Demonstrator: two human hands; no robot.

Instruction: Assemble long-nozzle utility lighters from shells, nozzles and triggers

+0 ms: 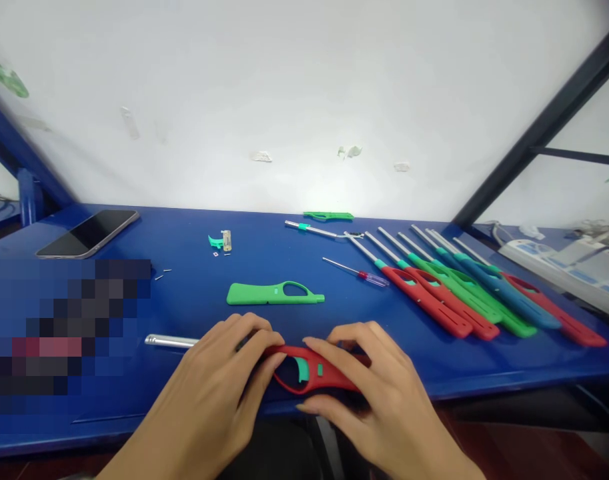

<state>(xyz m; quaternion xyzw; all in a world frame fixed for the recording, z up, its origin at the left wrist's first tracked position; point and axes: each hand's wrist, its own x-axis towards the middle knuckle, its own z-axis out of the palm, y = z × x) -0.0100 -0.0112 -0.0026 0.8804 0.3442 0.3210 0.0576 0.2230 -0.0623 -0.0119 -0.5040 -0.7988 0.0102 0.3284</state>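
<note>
A red long-necked gas lighter (334, 373) with a teal trigger lies across the table's front edge, its silver tube (170, 341) pointing left. My left hand (229, 380) is closed on it where the tube meets the red body, covering that joint. My right hand (371, 380) grips the handle, its thumb along the lower side and fingers over the top. Beyond my hands lies a green lighter casing half (257, 294). A screwdriver (357, 272) with a clear and red handle rests behind, to the right.
Several finished-looking lighters, among them a blue one (514, 297), lie in a row at right. Further back are a loose metal tube (319, 231), a green casing piece (329, 215) and a small fuel tank (227, 241). A phone (89, 233) lies at far left.
</note>
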